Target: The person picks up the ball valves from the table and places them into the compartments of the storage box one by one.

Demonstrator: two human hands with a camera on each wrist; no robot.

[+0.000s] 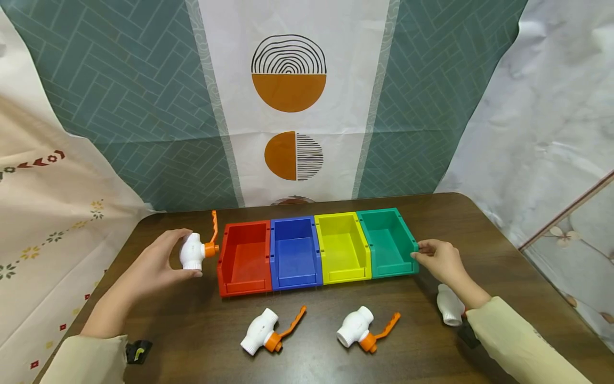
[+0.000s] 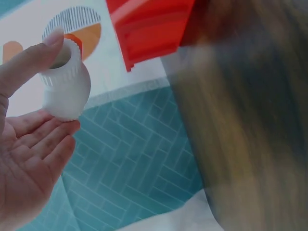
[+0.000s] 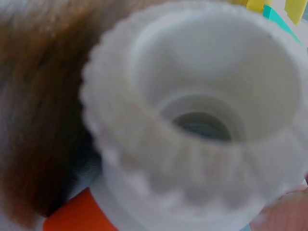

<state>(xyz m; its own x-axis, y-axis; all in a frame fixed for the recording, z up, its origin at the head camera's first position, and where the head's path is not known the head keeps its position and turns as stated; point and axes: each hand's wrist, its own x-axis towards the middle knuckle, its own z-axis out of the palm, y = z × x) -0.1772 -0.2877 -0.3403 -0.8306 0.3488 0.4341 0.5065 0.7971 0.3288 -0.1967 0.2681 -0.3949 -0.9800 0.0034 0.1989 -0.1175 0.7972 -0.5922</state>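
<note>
My left hand (image 1: 163,261) holds a white ball valve (image 1: 193,252) between thumb and fingers, left of the red bin (image 1: 247,288). The valve's orange lever points up in the head view. Seen from the left wrist, the thumb lies at the rim of the valve (image 2: 67,91) and the fingertips at its other end. My right hand (image 1: 441,260) pinches the right side wall of the green bin (image 1: 395,268). Beneath the right forearm lies another white valve (image 1: 450,305), partly hidden; a white valve's socket (image 3: 192,168) fills the right wrist view.
A blue bin (image 1: 297,280) and a yellow bin (image 1: 346,274) stand in the row between red and green. Two more white valves with orange levers, one on the left (image 1: 261,330) and one on the right (image 1: 356,325), lie on the brown table (image 1: 312,368) in front. Patterned sheets hang behind.
</note>
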